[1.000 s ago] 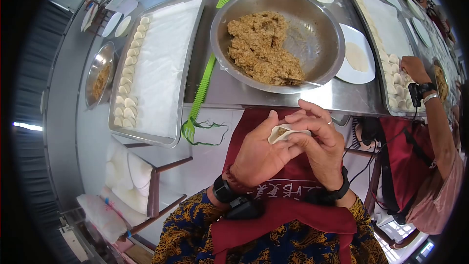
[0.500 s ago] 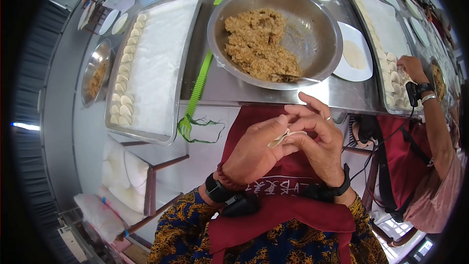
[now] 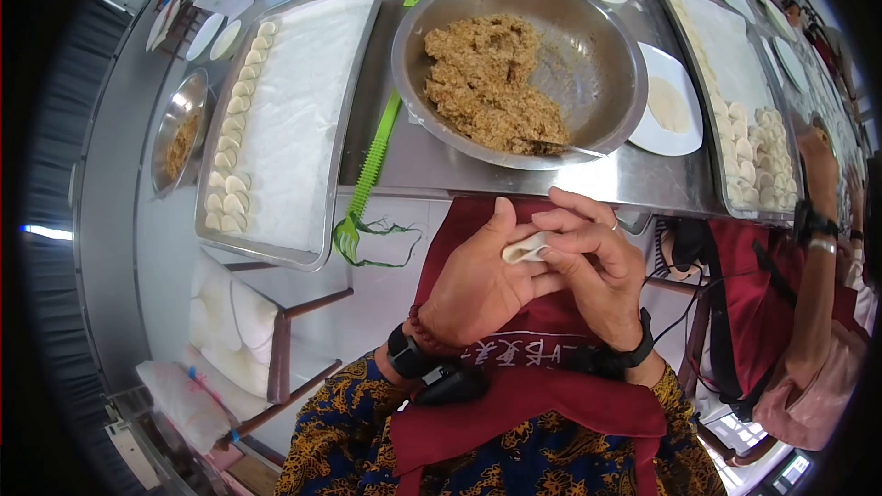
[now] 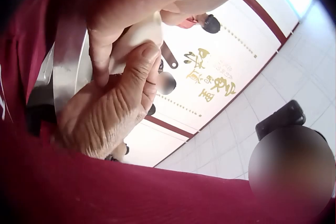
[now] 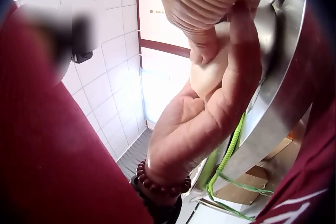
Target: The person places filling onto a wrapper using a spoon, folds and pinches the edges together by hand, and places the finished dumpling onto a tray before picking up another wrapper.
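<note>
A small folded dough wrapper (image 3: 525, 249) lies across the fingers of my left hand (image 3: 478, 285), palm up with its thumb raised away from the dough. My right hand (image 3: 602, 280) pinches the wrapper's right side between thumb and fingers. Pale dough (image 4: 135, 40) shows between both hands in the left wrist view, the right thumb pressing it. In the right wrist view the dough (image 5: 210, 77) rests against the left fingers. Beyond the hands stands a large steel bowl (image 3: 606, 129) of brown filling (image 3: 491, 78) with a utensil in it.
Left of the bowl, a lined tray (image 3: 308, 119) holds a column of dumplings; another tray (image 3: 735, 46) stands on the right. A plate (image 3: 684, 133) carries a round wrapper. A green-handled tool (image 3: 372, 174) hangs over the table edge. Another person's arm (image 3: 813, 285) is at right.
The wrapper has turned and been folded narrower between my hands. My left thumb has drawn back from it. The neighbouring person's hand has moved right, off the tray.
</note>
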The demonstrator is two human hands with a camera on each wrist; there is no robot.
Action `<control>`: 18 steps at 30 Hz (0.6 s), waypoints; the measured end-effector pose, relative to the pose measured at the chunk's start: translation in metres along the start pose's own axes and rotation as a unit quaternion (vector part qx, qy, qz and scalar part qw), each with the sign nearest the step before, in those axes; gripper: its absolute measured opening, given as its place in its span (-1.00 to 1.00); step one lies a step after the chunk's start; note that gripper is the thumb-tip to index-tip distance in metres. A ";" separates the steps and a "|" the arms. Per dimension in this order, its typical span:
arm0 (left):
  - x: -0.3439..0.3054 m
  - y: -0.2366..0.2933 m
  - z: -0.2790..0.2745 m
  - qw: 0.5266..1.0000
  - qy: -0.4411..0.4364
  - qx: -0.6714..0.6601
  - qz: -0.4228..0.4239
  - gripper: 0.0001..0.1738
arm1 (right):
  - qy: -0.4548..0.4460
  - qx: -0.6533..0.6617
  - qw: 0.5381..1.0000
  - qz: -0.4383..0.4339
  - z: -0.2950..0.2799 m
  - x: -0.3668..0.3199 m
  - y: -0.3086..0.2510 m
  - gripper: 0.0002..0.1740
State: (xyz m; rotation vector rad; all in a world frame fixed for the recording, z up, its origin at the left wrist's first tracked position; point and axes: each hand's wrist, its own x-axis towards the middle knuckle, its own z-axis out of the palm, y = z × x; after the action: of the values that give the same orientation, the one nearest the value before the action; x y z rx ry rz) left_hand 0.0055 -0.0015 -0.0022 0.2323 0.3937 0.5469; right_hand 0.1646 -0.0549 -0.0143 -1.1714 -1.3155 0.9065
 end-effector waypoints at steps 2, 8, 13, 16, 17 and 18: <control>0.000 -0.002 0.001 0.995 0.015 -0.095 -0.031 -0.32 | 0.030 0.021 0.999 0.000 0.000 0.000 0.000 -0.81; 0.002 -0.007 -0.009 0.994 -0.006 -0.108 -0.003 -0.38 | 0.030 -0.020 0.997 0.065 0.002 0.005 -0.011 -0.78; 0.002 -0.009 -0.001 0.997 0.021 -0.069 0.008 -0.46 | -0.036 -0.125 0.990 -0.062 -0.009 0.004 0.006 -0.76; 0.002 -0.009 -0.003 1.000 0.009 -0.016 0.019 -0.51 | -0.054 -0.166 0.981 -0.089 -0.011 0.004 0.005 -0.73; 0.002 -0.010 -0.004 1.000 -0.003 0.009 0.026 -0.52 | -0.054 -0.167 0.981 -0.088 -0.010 0.003 0.002 -0.73; 0.001 -0.009 -0.003 1.000 -0.003 0.009 0.025 -0.52 | -0.044 -0.139 0.989 -0.029 -0.007 0.003 -0.003 -0.72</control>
State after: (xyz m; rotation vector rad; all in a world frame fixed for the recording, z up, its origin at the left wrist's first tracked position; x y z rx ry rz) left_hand 0.0099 -0.0082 -0.0078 0.2608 0.3875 0.5918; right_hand 0.1717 -0.0536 -0.0097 -1.3109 -1.5769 0.7551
